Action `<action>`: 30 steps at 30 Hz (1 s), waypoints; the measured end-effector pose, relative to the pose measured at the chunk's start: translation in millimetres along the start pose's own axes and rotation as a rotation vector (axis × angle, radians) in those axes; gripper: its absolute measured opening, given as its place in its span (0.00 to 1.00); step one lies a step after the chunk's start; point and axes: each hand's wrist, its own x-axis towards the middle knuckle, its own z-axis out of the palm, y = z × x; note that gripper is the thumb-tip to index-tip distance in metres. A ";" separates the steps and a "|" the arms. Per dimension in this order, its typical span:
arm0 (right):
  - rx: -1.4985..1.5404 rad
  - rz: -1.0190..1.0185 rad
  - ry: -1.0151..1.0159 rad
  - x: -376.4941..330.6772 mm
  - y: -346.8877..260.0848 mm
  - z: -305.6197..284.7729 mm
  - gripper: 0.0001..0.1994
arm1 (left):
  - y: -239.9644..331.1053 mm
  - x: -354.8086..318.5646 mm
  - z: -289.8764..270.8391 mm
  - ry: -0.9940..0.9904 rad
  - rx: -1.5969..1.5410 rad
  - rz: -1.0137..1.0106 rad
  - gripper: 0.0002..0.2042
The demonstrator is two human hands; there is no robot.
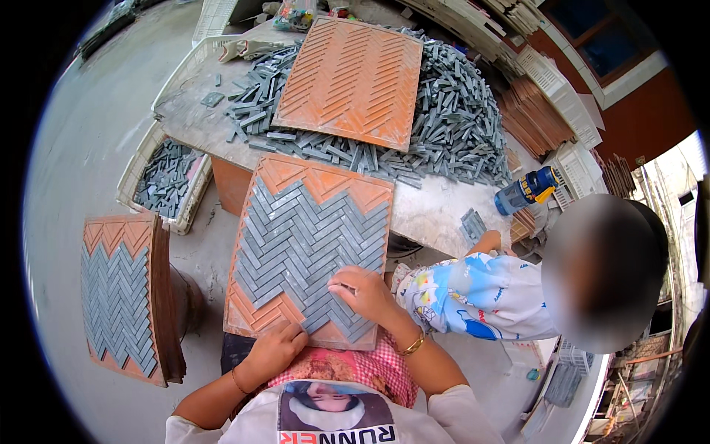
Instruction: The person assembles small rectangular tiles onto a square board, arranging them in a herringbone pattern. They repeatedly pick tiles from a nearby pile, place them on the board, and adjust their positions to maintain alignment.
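Observation:
An orange mould board (251,316) tilts across my lap, its herringbone slots largely filled with grey strip tiles (303,240). Bare orange slots show along its top and at the lower left. My left hand (275,348) is closed at the board's lower edge, fingers bent beside the tiles; whatever they grip is hidden. Over the lower right tiles, my right hand (364,294) is closed in a pinch, the fingertips close to the tile surface. Any small piece between them cannot be made out.
A second orange mould (351,81) lies on a heap of loose grey tiles (458,111) on the table (433,218). Left stand a filled board stack (118,296) and a white crate (133,177). At right, a person (481,296) leans by the table near a blue bottle (526,191).

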 end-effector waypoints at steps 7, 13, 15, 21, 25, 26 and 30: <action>-0.191 0.267 0.527 89.5 88.4 -50.2 0.09 | -4.7 6.2 -7.4 -0.063 -0.013 0.056 0.06; -0.567 0.625 0.515 153.4 111.7 -52.3 0.15 | -6.5 3.7 -3.9 0.030 -0.156 -0.016 0.06; -0.595 0.617 0.464 162.2 112.6 -54.8 0.15 | -6.3 3.2 -3.2 0.077 -0.174 -0.027 0.07; -0.358 0.517 0.390 143.2 96.1 -72.6 0.13 | 0.2 3.5 -15.5 0.197 -0.498 -0.201 0.10; 0.433 0.436 0.020 83.0 25.8 -22.7 0.09 | 1.2 19.1 -18.5 0.360 -1.335 -0.644 0.13; 0.498 0.412 -0.064 67.0 -0.2 -8.5 0.09 | -2.7 28.0 -23.9 0.433 -1.541 -0.719 0.14; 0.670 0.433 -0.262 22.7 -54.5 32.8 0.08 | -6.5 24.1 -29.1 0.430 -1.462 -0.683 0.15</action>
